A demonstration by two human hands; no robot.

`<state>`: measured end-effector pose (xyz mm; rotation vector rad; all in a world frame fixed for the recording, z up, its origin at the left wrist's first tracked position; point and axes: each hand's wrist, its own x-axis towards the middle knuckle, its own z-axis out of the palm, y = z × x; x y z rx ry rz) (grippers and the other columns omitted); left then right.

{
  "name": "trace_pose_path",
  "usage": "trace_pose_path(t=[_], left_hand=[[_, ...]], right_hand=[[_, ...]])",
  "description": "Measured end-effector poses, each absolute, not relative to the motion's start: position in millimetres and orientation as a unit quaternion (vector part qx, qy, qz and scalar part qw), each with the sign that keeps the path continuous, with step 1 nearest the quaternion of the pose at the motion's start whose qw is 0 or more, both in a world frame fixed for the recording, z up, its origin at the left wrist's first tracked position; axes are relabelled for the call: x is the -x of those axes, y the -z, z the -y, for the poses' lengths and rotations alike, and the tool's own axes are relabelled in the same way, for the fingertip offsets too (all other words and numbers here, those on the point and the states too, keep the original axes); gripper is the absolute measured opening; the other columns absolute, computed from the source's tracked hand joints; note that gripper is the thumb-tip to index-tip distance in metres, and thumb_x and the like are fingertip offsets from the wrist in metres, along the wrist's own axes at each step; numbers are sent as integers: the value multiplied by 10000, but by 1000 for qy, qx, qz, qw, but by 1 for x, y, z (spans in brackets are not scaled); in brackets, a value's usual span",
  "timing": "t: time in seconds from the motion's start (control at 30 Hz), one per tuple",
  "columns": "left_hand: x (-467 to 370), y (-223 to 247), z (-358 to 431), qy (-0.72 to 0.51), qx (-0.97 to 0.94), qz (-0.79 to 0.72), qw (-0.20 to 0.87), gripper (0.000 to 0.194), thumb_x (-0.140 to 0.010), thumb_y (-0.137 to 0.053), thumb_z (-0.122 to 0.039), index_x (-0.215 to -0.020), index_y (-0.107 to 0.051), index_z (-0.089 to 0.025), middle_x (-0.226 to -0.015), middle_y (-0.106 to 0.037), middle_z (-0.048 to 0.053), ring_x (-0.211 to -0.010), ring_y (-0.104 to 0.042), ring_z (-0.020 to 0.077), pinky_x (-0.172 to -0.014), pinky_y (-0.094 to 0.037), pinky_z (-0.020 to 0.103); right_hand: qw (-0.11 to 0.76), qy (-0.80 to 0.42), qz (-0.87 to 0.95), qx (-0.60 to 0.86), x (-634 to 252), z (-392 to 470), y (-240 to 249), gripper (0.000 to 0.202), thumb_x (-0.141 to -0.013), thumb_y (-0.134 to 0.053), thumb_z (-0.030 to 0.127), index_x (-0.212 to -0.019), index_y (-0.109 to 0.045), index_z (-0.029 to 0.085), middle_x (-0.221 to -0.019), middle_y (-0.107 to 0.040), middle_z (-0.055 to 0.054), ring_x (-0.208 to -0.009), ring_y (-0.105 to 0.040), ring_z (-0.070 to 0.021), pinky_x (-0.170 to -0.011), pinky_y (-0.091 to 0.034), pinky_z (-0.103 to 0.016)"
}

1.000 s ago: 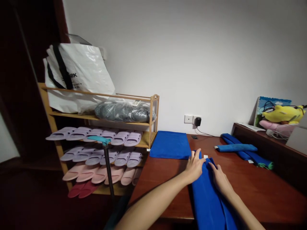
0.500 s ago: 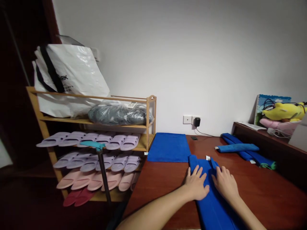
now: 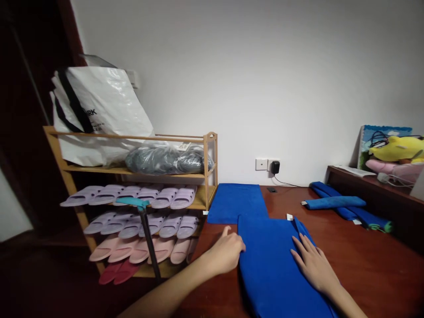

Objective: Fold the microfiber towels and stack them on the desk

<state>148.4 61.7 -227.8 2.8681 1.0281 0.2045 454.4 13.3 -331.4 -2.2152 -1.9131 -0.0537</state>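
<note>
A blue cloth [image 3: 271, 260] lies spread on the reddish-brown table, its near end running out of view at the bottom. My left hand [image 3: 228, 249] has its fingers curled at the cloth's left edge and pinches it. Along the right side, my right hand [image 3: 313, 265] rests flat on the cloth with fingers spread, beside a raised corner flap. A white tag [image 3: 289, 217] sticks out at the cloth's far edge. Behind it lies a second, flat folded blue cloth [image 3: 236, 203], which the near cloth touches or slightly overlaps.
Rolled blue cloths [image 3: 336, 202] lie crossed at the table's back right, beside a raised dark shelf [image 3: 377, 183] bearing a yellow plush toy [image 3: 397, 149]. Left of the table stands a wooden rack [image 3: 207, 176] with slippers and a white bag [image 3: 106, 101]. A black plug [image 3: 275, 167] is in the wall.
My left hand has moved left, from lying spread on the cloth to gripping its edge. The cloth's left part has opened out leftward and is wider. My right hand stays on the right side.
</note>
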Motion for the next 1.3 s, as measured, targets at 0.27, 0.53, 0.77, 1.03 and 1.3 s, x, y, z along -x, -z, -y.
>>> trace_pose_path(t=[0.27, 0.53, 0.77, 1.03, 1.3], left_hand=[[-196, 244, -24, -102, -958, -262, 64, 506, -947, -391, -441, -1373, -437, -170, -1466, -370, 123, -1355, -292, 288, -1074, -243, 463], [-140, 262, -10, -29, -926, -371, 72, 479, -964, -326, -371, -1428, -382, -270, -1490, -325, 102, -1362, -296, 304, -1077, -196, 565], [-112, 244, -7, -52, -896, -440, 27, 466, -945, -353, -305, -1398, -438, -241, -1494, -322, 73, -1378, -264, 276, -1107, -204, 489], [-186, 263, -97, -134, -912, -387, 2, 544, -972, -294, -429, -1448, -333, -169, -1530, -234, 80, -1417, -137, 232, -1133, -131, 456], [-164, 300, -155, -111, -880, -461, 32, 581, -984, -196, -500, -1459, -306, -183, -1523, -252, 89, -1409, -177, 227, -1110, -157, 474]], right_hand=[[123, 31, 660, 741, -464, -16, 345, 617, -902, -265, 574, -1429, -339, 260, -1517, -235, -61, -1404, -189, -209, -1109, -258, -452], [129, -10, 651, 748, -482, -6, 340, 666, -877, -232, 653, -1436, -313, 300, -1529, -195, -34, -1414, -130, -190, -1128, -223, -438], [140, 0, 657, 741, -487, -8, 347, 671, -864, -267, 652, -1428, -334, 294, -1519, -217, -34, -1407, -167, -205, -1116, -245, -458], [161, -1, 663, 731, -519, -3, 355, 652, -851, -284, 671, -1402, -374, 334, -1503, -267, -15, -1392, -217, -217, -1107, -274, -471], [140, -38, 644, 751, -577, 7, 363, 682, -842, -238, 707, -1438, -268, 377, -1528, -178, 33, -1412, -135, -183, -1128, -221, -457]])
